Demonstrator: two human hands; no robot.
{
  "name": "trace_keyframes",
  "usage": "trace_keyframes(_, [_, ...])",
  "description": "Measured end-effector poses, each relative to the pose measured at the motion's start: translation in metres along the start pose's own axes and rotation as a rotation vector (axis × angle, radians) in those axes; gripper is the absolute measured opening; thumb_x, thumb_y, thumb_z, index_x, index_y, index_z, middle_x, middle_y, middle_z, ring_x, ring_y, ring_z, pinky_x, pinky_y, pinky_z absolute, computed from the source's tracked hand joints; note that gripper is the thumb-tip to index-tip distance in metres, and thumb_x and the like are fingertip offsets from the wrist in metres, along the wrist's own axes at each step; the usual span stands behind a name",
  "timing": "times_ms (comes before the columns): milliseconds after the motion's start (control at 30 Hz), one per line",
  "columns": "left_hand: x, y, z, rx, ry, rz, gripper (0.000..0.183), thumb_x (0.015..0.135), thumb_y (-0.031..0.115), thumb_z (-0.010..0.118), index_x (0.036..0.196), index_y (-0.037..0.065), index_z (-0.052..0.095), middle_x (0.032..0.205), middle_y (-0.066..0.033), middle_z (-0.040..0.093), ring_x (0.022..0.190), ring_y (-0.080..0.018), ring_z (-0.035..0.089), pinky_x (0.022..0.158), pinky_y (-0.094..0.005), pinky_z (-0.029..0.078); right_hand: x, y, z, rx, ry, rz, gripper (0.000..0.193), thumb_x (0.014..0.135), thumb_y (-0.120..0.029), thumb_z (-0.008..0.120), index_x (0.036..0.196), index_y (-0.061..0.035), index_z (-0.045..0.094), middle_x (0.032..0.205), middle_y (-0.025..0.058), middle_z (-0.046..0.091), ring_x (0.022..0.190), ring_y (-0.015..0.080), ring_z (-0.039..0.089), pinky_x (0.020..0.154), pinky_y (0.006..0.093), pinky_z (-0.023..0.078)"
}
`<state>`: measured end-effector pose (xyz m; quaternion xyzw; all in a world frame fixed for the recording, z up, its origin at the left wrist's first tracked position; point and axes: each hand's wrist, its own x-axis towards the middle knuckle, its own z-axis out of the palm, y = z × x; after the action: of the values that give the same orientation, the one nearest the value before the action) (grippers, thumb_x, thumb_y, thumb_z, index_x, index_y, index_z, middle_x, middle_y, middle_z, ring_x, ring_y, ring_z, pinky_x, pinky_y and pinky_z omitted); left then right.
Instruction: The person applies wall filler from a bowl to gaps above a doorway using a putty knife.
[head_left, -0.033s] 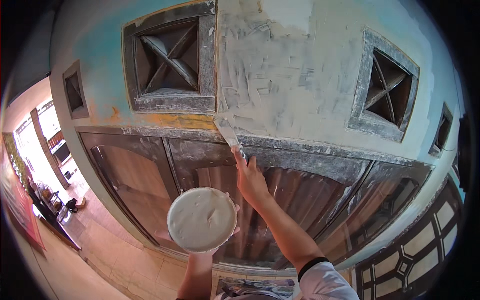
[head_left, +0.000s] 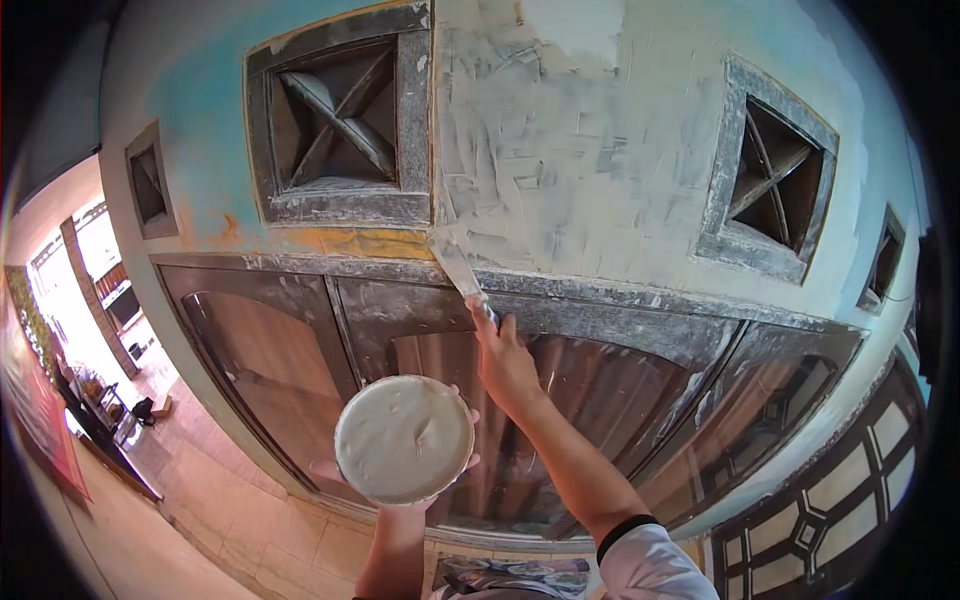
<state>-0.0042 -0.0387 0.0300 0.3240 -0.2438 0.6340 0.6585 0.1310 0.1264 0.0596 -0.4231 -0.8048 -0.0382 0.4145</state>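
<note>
My left hand supports a round tub from below, its fingertips curling up around the sides; the palm is hidden. Pale, creamy wall filler covers its surface, with a small dent right of the middle. In my right hand is a putty knife, fingers wrapped round the handle and the index finger stretched along it. Its smeared metal blade touches the wall or is very close to it, just above the wooden frame, by the right end of a yellow-orange strip.
Patchy grey-white filler coats the wall between two wooden vents with crossed bars, a left vent and a right vent. Glazed wooden panels stand below. A patterned dark door is at lower right, a tiled floor at lower left.
My right hand and the putty knife have shifted very slightly down and to the right. The tub in my left hand has stayed in place.
</note>
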Motion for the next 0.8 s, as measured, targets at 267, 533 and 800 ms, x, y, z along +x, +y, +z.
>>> trace_keyframes(267, [-0.009,0.006,-0.004,0.066,0.032,0.026,0.149,0.052,0.097,0.066,0.160,0.004,0.025,0.160,-0.0301,0.028,0.142,-0.0590,0.032,0.103,-0.0790,0.042,-0.029,0.028,-0.007,0.020,0.102,-0.137,0.072,0.099,-0.004,0.054,0.162,-0.0250,0.027,0.104,0.0255,0.050,0.084,0.0499,0.063,0.066,0.0554,0.056])
trace_keyframes(533, [-0.010,0.005,-0.004,0.043,0.057,0.002,0.148,0.053,0.097,0.066,0.161,0.005,0.025,0.162,-0.0292,0.026,0.141,-0.0581,0.033,0.104,-0.0788,0.042,-0.021,0.022,-0.012,-0.101,0.056,-0.006,0.078,0.094,0.001,0.055,0.162,-0.0246,0.028,0.105,0.0265,0.049,0.083,0.0490,0.063,0.068,0.0545,0.057])
trace_keyframes(800, [-0.004,0.008,-0.007,0.087,-0.027,-0.015,0.147,0.054,0.097,0.065,0.161,0.006,0.024,0.163,-0.0284,0.023,0.143,-0.0584,0.031,0.106,-0.0790,0.039,-0.016,0.026,-0.017,0.023,0.109,-0.101,0.076,0.095,-0.001,0.056,0.162,-0.0246,0.030,0.104,0.0264,0.050,0.081,0.0486,0.063,0.067,0.0550,0.057])
